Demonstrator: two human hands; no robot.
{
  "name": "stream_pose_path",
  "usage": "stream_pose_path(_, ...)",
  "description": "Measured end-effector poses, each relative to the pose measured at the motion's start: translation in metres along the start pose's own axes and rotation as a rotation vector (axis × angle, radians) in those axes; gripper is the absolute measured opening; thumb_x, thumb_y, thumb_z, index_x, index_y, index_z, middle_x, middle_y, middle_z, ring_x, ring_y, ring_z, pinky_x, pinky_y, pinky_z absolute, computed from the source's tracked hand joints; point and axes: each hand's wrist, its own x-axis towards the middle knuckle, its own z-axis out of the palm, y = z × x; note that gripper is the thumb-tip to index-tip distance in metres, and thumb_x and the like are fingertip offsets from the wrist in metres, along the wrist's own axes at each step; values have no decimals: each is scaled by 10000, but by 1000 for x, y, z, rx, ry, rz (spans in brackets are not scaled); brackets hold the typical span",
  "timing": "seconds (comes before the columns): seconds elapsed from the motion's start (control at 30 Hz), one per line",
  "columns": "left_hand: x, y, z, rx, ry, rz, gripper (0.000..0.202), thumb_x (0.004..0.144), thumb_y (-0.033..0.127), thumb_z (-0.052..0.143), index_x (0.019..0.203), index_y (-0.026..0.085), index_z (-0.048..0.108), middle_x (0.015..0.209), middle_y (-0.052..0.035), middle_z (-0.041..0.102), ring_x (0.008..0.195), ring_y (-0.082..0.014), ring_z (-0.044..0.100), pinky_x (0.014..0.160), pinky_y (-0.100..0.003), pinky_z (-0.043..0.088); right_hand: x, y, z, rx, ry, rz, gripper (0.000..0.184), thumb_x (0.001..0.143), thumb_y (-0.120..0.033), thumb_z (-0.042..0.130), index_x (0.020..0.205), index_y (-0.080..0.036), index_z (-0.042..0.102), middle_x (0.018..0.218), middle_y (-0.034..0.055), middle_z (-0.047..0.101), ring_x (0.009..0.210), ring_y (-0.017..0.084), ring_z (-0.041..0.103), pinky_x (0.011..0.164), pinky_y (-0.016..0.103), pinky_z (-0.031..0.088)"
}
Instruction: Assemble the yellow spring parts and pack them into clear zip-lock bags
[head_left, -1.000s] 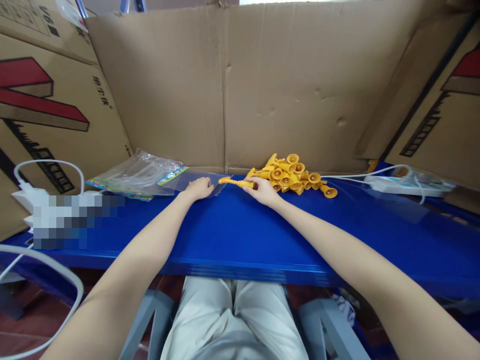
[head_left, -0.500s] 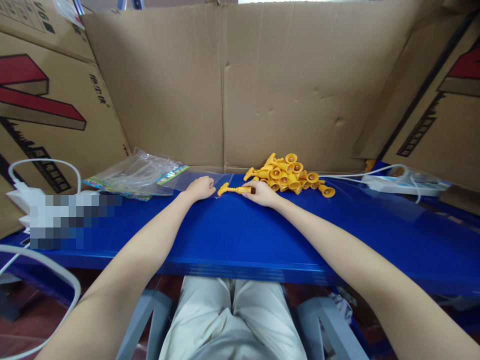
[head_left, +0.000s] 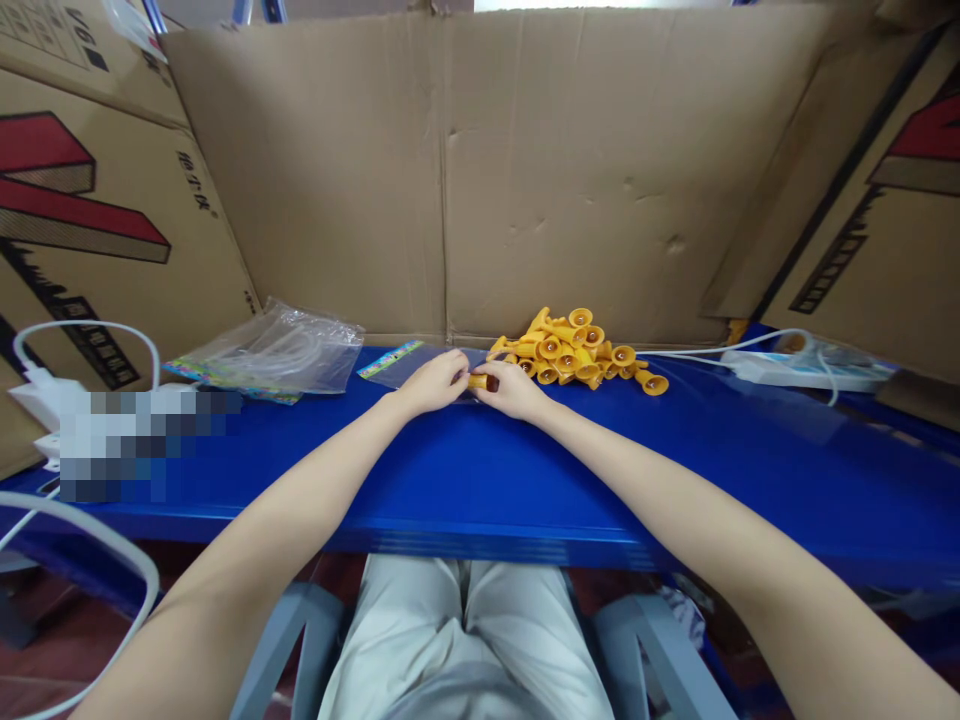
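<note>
My left hand point(head_left: 435, 383) and my right hand point(head_left: 510, 389) meet at the far middle of the blue table point(head_left: 465, 470). Between them lies a yellow plastic piece point(head_left: 481, 381) with a dark end, pinched by my right fingers. My left fingers grip the mouth of a small clear bag point(head_left: 409, 363) with a coloured header strip, and the piece's far end is hidden under that hand. A pile of like yellow pieces point(head_left: 577, 355) lies just right of my right hand.
A stack of clear bags point(head_left: 274, 352) lies at the left. Cardboard walls point(head_left: 525, 170) stand behind and at both sides. A white power strip point(head_left: 806, 372) with cables sits at the right, white chargers and a cable point(head_left: 45, 395) at the left.
My left hand has drawn a clear bag rightward off the spot beside the stack, and my right hand has pushed the yellow piece left until the two hands touch.
</note>
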Motion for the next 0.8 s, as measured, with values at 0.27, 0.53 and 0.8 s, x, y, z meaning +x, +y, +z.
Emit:
stream_pose_path(0.27,-10,-40,-18,192,92,-588,256,846,255,411,1048,171,544,1165,-149,578,1129,-289,486,945,-467,362,-2,3,4,-22,-25,86,313,758,-225,616,1051,-138,684,1041,112,688,938,233,650,849,340,480)
stream_pose_path(0.53,-31,-90,-27,61,213,-1132,554,799,456,442,1263,158,393,1188,-238,569,1167,-409,468,907,-610,314,-1,0,0,-42,58,77,322,765,-233,619,1071,-151,679,1008,116,692,896,228,651,828,365,484)
stream_pose_path(0.8,-25,-86,-28,-159,248,-929,411,709,118,480,1107,165,568,997,-107,670,883,-239,633,735,-348,492,-1,1,-3,-67,106,74,317,777,-236,604,1068,-137,677,985,112,688,897,216,637,844,348,471)
